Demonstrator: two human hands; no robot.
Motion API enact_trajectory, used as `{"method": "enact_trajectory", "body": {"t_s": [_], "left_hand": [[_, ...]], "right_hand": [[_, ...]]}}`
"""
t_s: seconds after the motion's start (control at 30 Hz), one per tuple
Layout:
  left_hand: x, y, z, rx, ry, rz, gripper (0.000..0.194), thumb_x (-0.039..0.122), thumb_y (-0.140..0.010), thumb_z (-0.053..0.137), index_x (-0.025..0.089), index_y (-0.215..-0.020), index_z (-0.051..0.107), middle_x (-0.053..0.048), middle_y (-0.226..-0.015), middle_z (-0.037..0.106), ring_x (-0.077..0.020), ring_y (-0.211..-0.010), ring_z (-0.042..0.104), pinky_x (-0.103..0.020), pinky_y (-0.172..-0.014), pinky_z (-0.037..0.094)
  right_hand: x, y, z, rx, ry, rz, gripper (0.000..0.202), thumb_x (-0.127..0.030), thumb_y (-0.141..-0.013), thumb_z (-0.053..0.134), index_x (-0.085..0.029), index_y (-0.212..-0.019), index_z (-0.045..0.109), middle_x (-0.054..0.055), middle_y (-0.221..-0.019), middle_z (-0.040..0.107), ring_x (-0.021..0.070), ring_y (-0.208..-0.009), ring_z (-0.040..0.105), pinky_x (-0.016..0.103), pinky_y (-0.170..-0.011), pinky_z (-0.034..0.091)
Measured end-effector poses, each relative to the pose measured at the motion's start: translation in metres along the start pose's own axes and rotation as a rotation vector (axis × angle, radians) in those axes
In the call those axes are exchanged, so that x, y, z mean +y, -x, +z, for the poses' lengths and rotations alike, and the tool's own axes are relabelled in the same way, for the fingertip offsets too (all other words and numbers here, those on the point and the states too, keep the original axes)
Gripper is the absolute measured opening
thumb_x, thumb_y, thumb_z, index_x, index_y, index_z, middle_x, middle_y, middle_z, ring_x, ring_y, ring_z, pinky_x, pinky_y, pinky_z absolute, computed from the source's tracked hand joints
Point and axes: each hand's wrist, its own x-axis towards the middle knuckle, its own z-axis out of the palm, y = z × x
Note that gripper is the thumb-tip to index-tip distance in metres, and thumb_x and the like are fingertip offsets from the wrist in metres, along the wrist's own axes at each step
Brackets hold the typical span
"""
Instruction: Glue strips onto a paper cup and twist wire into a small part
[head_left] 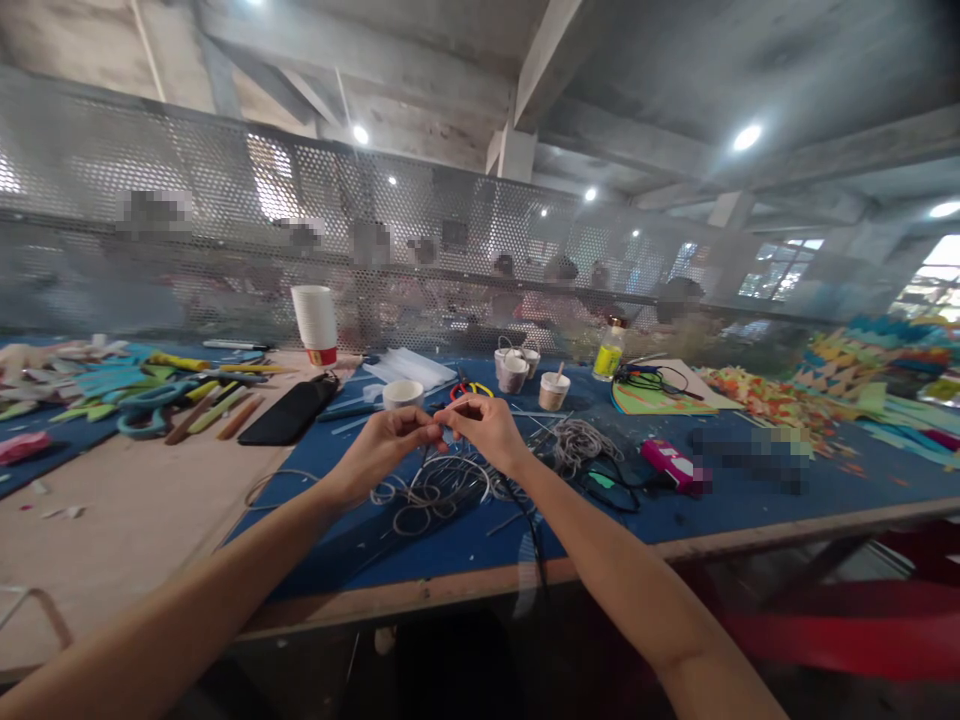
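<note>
The wire loops [435, 495] are spread on the blue mat [337, 560], directly beneath both hands, and are partly covered by the right forearm. Above the loops, the left hand [390, 440] and the right hand [487, 425] are brought together, each nearly closed, with thumb and fingers pinched. A small pale bit [448, 436] is gripped between the two sets of fingertips; most of it is hidden by them, and what it is cannot be told. Beyond the loops, the base of a white cup [403, 393] is covered by the left hand, and a tool with red and yellow handles [472, 388] is partly blocked by the right. To the right of the loops, a grey cord tangle [583, 442] is seen, its strands too jumbled to be traced; farther right, a magenta device [670, 466] is blurred at one end by pixelation. Well beyond the loops, people are obscured by a perforated screen [450, 230]. Nearer than the loops, at far right, a red surface [840, 630] is cut off by the picture's edge.
</note>
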Motion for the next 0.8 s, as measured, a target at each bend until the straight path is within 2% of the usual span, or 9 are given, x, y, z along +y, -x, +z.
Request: {"method": "enact_trajectory", "body": {"t_s": [0.2,0.27,0.43,0.8], "left_hand": [[-0.0029,-0.0009,0.002,-0.054,-0.036,0.012,0.021,0.037,-0.089,0.059,0.018,-0.089,0.068,-0.006,-0.086,0.076,-0.0204,-0.09,0.067,-0.034,-0.09,0.043],[-0.0045,-0.0017,0.0027,-0.022,-0.022,0.001,0.019,0.036,-0.086,0.063,0.018,-0.092,0.067,-0.006,-0.085,0.076,-0.02,-0.087,0.068,-0.034,-0.088,0.044],[-0.0051,-0.0022,0.0011,0.099,-0.013,-0.003,0.017,0.032,-0.078,0.073,0.018,-0.08,0.064,-0.004,-0.077,0.075,-0.0185,-0.077,0.068,-0.03,-0.077,0.047],[-0.0029,-0.0018,-0.0011,0.037,0.004,0.017,0.018,0.036,-0.086,0.065,0.018,-0.086,0.067,-0.003,-0.077,0.074,-0.0162,-0.08,0.065,-0.029,-0.081,0.045]], "right_hand": [[-0.0004,0.0008,-0.0009,-0.007,0.026,-0.022,0.032,-0.047,-0.078,0.071,-0.016,-0.079,0.068,-0.002,-0.059,0.059,0.0097,-0.055,0.055,0.021,-0.056,0.044],[-0.0013,0.0014,-0.0005,-0.007,0.048,-0.025,0.031,-0.046,-0.078,0.07,-0.016,-0.079,0.068,-0.002,-0.06,0.06,0.0103,-0.056,0.055,0.022,-0.056,0.044],[-0.0032,0.0027,-0.0003,-0.015,0.079,-0.044,0.028,-0.043,-0.08,0.069,-0.015,-0.081,0.069,-0.001,-0.061,0.061,0.0107,-0.058,0.056,0.022,-0.057,0.043],[0.0021,-0.0033,-0.0042,-0.026,-0.047,0.072,0.032,-0.047,-0.076,0.072,-0.015,-0.083,0.069,-0.003,-0.058,0.058,0.0071,-0.052,0.049,0.019,-0.051,0.038]]}}
